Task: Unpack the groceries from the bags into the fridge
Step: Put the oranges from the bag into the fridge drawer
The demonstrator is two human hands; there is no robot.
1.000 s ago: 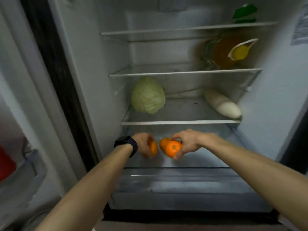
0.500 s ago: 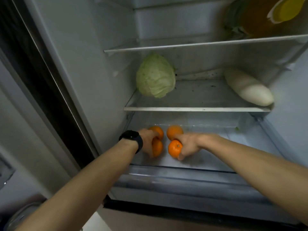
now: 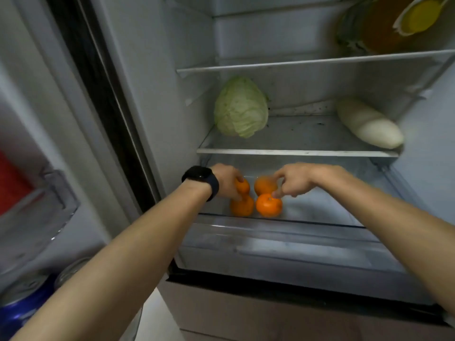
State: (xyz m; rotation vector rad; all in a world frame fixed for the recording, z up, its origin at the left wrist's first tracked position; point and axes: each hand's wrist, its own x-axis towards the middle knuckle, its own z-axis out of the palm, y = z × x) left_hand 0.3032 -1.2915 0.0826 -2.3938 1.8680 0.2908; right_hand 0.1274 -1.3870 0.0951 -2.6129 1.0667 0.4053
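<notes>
Four oranges (image 3: pixel 268 206) sat together in the drawer (image 3: pixel 307 221), the grip of the left hand (image 3: pixel 227 182) curled round the far-left orange (image 3: pixel 243 187), the grip of the right hand (image 3: pixel 299 179) loose, fingertips (image 3: pixel 277 194) steadying two, probably against rolling.

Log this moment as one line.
left hand grips rear-left round orange tangerine | right hand touches front-right tangerine | four tangerines in clear plastic fridge drawer

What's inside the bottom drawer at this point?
Four oranges at the drawer's left end. The left hand grips the rear-left one, hiding part of it; the right hand touches two.
</notes>
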